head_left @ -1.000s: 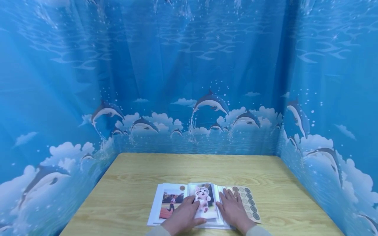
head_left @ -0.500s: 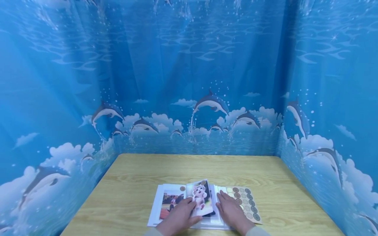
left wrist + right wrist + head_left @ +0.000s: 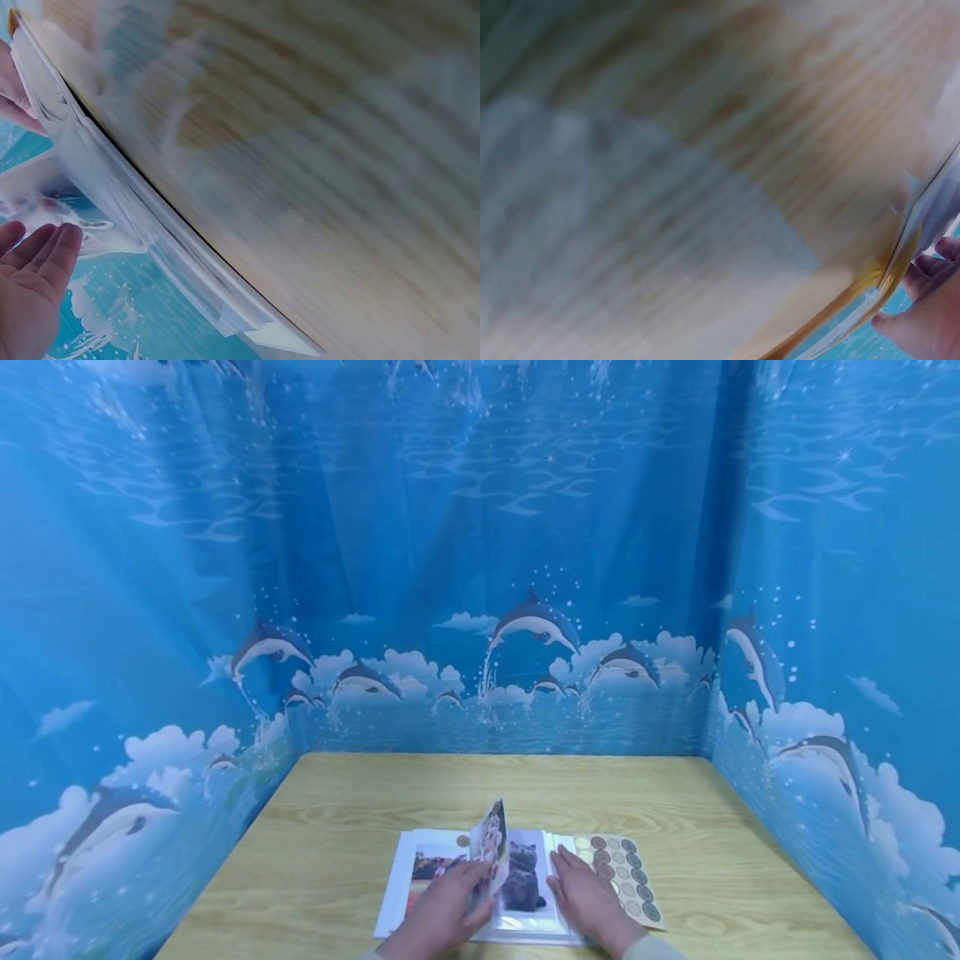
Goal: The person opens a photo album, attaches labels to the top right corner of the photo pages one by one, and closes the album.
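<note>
A white photo album (image 3: pixel 390 893) lies open on the table. My left hand (image 3: pixel 450 897) holds an album page with a kitten photo (image 3: pixel 491 843) between thumb and fingers. That page stands up steeply near the middle of the album. In the left wrist view, the fingers of the left hand (image 3: pixel 34 292) overlap the kitten picture. A grey cat photo (image 3: pixel 523 872) shows on the right side beneath. My right hand (image 3: pixel 588 893) rests flat on the album's right edge, fingers extended. A running-person photo (image 3: pixel 431 867) on the left side is partly hidden behind the left hand.
A sheet of round stickers (image 3: pixel 633 881), in brown, grey and pale tones, lies right of the album, partly under the right hand. A brown round sticker (image 3: pixel 463 841) sits on the left page. Blue dolphin curtains (image 3: pixel 480 568) surround the wooden table (image 3: pixel 337 827).
The left hand has lifted the kitten page off the right side and moved left with it, uncovering the grey cat photo. The right hand has stayed near the album's right edge.
</note>
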A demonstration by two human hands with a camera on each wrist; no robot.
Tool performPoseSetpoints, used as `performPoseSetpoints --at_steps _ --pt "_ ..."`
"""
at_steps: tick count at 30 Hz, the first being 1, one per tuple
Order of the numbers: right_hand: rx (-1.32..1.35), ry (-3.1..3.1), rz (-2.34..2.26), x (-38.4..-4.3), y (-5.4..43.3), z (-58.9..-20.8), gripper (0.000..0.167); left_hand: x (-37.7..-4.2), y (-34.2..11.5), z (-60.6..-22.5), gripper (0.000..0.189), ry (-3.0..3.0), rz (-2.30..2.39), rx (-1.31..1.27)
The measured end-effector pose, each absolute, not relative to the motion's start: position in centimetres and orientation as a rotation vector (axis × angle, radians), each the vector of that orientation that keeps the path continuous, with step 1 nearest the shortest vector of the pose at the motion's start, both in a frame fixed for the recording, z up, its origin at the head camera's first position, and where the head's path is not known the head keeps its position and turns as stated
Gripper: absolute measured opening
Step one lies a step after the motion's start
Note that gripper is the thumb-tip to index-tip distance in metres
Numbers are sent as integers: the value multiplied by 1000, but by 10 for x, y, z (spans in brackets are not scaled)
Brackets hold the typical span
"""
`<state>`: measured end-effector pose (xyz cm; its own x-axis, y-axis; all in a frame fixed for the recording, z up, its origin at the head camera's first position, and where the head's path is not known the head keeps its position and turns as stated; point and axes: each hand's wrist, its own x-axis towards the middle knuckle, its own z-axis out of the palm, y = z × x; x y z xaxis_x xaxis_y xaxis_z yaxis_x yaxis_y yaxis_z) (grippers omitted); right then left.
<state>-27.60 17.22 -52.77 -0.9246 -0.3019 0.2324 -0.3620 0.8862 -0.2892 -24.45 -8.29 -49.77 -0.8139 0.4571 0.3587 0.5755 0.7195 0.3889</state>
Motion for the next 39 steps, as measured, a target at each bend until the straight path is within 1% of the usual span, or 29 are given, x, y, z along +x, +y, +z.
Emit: performPoseSetpoints --at_steps 5,9,12,15,21,26,29,39 --pt "511 -2885 499 -275 172 -526 46 -246 -87 -502 47 -2500 -849 -834" --pt "507 -2893 481 -275 172 -525 46 -244 -91 -497 50 -2493 -1103 -773" --pt "503 -2894 479 -275 172 -525 45 -243 -95 -492 49 -2496 -1331 -715" --pt "504 -2889 485 -274 172 -525 45 -241 -100 -488 47 -2459 -1471 -645" --pt "502 -2892 504 -274 171 -524 46 -234 -110 -484 45 -2383 -1586 -448" --pt "487 -2904 497 -275 170 -526 46 -230 -120 -482 52 -2366 -1817 -287" --pt "483 -2910 496 -276 170 -527 47 -230 -127 -483 56 -2359 -1929 -243" --pt "481 -2924 479 -277 171 -528 48 -233 -152 -489 61 -2418 -1917 -171"
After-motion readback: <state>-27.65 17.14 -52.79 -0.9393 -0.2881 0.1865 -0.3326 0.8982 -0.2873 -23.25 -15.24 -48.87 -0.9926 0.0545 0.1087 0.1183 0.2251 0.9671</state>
